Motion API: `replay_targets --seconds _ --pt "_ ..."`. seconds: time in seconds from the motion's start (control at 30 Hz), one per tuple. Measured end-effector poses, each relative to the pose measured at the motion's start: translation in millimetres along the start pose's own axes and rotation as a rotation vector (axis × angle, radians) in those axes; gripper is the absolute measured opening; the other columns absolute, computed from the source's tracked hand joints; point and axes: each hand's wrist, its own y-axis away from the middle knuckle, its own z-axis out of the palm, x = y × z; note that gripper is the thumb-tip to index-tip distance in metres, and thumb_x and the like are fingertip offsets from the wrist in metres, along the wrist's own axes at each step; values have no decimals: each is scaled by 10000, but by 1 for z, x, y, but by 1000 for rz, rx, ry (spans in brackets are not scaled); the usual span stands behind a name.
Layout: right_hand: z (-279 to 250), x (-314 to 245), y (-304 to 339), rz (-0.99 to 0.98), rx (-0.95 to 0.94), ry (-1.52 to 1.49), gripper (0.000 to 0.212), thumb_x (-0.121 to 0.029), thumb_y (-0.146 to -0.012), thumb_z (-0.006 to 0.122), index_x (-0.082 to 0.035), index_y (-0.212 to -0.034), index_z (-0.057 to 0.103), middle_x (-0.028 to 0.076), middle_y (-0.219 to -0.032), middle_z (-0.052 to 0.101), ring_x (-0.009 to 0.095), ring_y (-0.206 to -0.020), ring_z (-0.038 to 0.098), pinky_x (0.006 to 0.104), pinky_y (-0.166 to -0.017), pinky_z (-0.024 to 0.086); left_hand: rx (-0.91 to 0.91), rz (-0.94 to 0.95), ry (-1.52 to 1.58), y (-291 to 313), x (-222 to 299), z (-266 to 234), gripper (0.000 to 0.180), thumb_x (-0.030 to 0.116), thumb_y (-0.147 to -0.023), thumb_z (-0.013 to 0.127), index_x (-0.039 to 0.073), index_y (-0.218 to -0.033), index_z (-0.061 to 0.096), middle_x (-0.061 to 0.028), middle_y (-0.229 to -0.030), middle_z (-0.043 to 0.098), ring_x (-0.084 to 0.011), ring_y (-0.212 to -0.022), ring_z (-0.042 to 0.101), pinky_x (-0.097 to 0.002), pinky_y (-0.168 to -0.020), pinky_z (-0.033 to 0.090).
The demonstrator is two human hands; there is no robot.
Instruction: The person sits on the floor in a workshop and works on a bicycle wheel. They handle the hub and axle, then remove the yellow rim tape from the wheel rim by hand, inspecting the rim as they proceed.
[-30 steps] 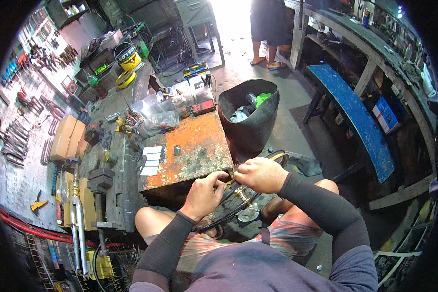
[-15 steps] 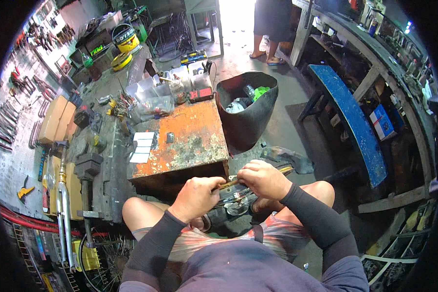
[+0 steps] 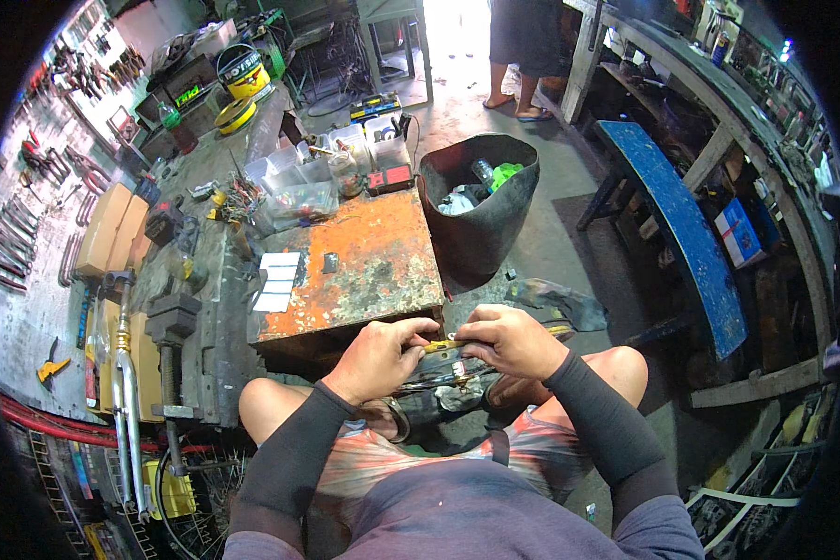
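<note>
Between my knees I hold a narrow curved strip with a yellow band [image 3: 441, 345], which looks like part of a wheel's rim or tyre. My left hand [image 3: 378, 362] pinches it at the left, thumb against index finger. Close beside it, my right hand [image 3: 511, 342] grips the strip with thumb and fingers. A small pale piece shows between the two hands. Below them lie dark curved parts [image 3: 439, 378] and a crumpled pale bit [image 3: 459, 399], too small to make out fully.
An orange, worn low table [image 3: 364, 247] stands ahead, bearing white papers [image 3: 278, 282] and plastic bins [image 3: 294, 177]. Right of it is a black rubber bin [image 3: 476, 229] with rubbish inside. A blue bench [image 3: 677, 224] stands right; a vise [image 3: 173, 317] is left. A person [image 3: 525, 56] stands by the doorway.
My hands stay close together on the strip, with fingers shifted and the right thumb now lower. More of the yellow band shows between them. The view has moved slightly.
</note>
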Motion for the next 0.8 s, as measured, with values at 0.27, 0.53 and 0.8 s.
replay_targets --seconds 0.27,0.53,0.8 --pt "23 -8 8 -106 75 284 205 -174 -909 747 -93 -1072 653 102 -944 665 341 -940 722 468 -794 609 130 172 -209 8 2 16 276 139 -926 810 71 -1194 815 -192 -1049 821 -396 -963 805 -468 -855 655" --pt "29 -11 9 -37 137 339 142 -172 -973 713 -76 -1037 631 105 -953 681 336 -921 737 473 -782 607 232 404 -532 4 -6 33 88 169 -1008 732 103 -1052 695 -89 -800 715 -281 -742 768 -422 -651 610" --pt "20 -12 -15 166 -4 61 209 -203 -1039 724 -12 -980 665 250 -940 760 504 -913 752 603 -797 591 260 88 -283 9 4 32 100 180 -1009 789 82 -1025 782 -176 -819 783 -391 -768 792 -498 -691 621"
